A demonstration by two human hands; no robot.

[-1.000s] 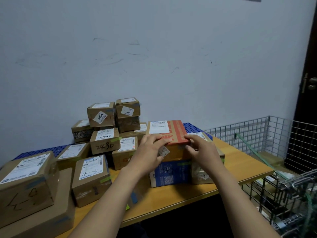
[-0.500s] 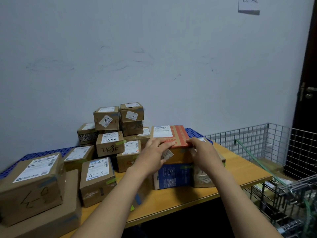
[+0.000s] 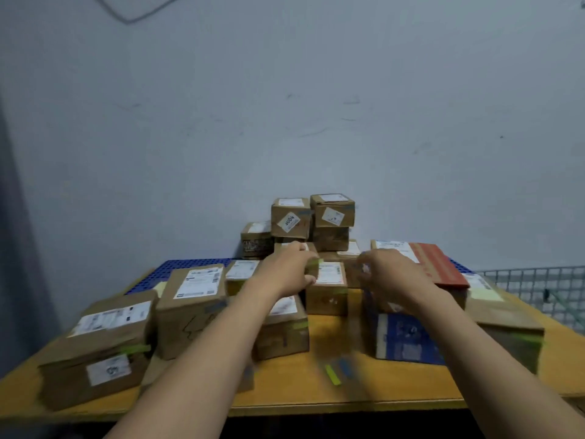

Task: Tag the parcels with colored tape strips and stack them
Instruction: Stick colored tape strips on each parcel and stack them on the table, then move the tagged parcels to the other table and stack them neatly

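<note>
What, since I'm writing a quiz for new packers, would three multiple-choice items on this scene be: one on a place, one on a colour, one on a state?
1. The red-topped cardboard box rests on:
A) a metal shelf
B) the blue printed carton
C) the floor

2. The loose tape strip lying on the orange wooden table near its front edge is:
A) red
B) black
C) yellow-green

3. The small brown cardboard boxes against the wall are:
A) closed and stacked
B) open with flaps up
C) flattened

Answers:
1 B, as the blue carton shows directly beneath it.
2 C, as the colour is plain despite the blur.
3 A, as the labelled tops are shut and one box sits on another.
</note>
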